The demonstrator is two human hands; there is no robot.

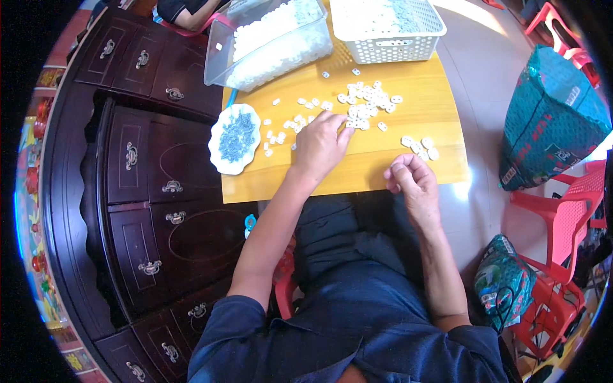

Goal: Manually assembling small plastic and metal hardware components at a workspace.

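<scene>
My left hand (319, 143) reaches over the wooden table, thumb and fingers closing at a small white plastic piece (350, 124) on the near edge of a loose pile of oval two-holed white pieces (365, 105). Closer to the table's front edge is my right hand (414, 182), its thumb pressed on curled fingers; whatever they pinch is too small to make out. Just beyond it lies a small group of white oval pieces (419, 149). Smaller white blocks (297, 123) are scattered left of the pile, partly hidden by my left hand.
A scalloped white plate (218, 161) holds thin grey-blue metal pieces (237, 137). Behind stand a clear bin (220, 70) and a white basket (396, 51), both filled with small parts. Dark drawers (147, 166) line the left; a teal bag (549, 121) and red chair (562, 214) stand right.
</scene>
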